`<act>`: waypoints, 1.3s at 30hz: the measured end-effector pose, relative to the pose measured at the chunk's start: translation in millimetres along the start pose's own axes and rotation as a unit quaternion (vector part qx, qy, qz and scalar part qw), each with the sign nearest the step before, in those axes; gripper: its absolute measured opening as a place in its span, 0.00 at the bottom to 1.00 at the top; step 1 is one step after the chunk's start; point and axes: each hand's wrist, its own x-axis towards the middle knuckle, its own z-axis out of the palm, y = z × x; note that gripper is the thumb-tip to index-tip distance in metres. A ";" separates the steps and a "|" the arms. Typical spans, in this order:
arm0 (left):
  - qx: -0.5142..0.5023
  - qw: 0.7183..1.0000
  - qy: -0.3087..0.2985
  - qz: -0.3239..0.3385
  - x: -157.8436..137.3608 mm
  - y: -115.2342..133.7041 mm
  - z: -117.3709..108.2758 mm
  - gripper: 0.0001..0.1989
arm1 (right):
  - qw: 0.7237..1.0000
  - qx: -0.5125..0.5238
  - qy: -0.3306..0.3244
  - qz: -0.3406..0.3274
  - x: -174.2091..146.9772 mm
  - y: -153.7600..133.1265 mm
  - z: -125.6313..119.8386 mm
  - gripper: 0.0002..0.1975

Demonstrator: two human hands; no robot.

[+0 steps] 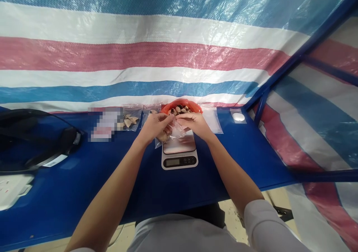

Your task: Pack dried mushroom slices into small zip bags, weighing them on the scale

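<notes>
Both my hands grip a clear plastic bag [177, 130] above a digital kitchen scale [179, 159]. My left hand [156, 126] is closed at the bag's left side, and tan pieces [163, 136] show in its lower part. My right hand [195, 123] pinches the bag's right side. Just behind the hands lies a red plastic bag [192, 105], open, with dried brown and pale slices [181, 110] in it. The scale's plate [181, 146] is partly covered by the hands and the bag. I cannot read its display.
Left of the hands lie a clear bag of tan pieces [129, 121] and a blurred-out packet [104, 124]. Flat clear bags [212, 120] are at right, with a white oval object [238, 117] beyond. A black headset [41, 140] and white power strip [13, 190] occupy the table's left.
</notes>
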 end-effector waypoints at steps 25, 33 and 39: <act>-0.085 0.993 -0.062 -0.061 21.5 -6.5 -11.3 0.17 | 0.993 -0.031 -0.062 0.094 16.8 -13.6 -8.7 0.04; -0.029 0.998 -0.034 -0.036 16.9 -1.9 -7.7 0.16 | 0.995 -0.031 -0.051 0.078 14.8 -12.9 -11.5 0.04; -0.022 0.996 -0.060 -0.056 16.3 -2.4 -6.0 0.15 | 0.994 -0.045 -0.071 0.070 12.4 -17.3 -9.0 0.03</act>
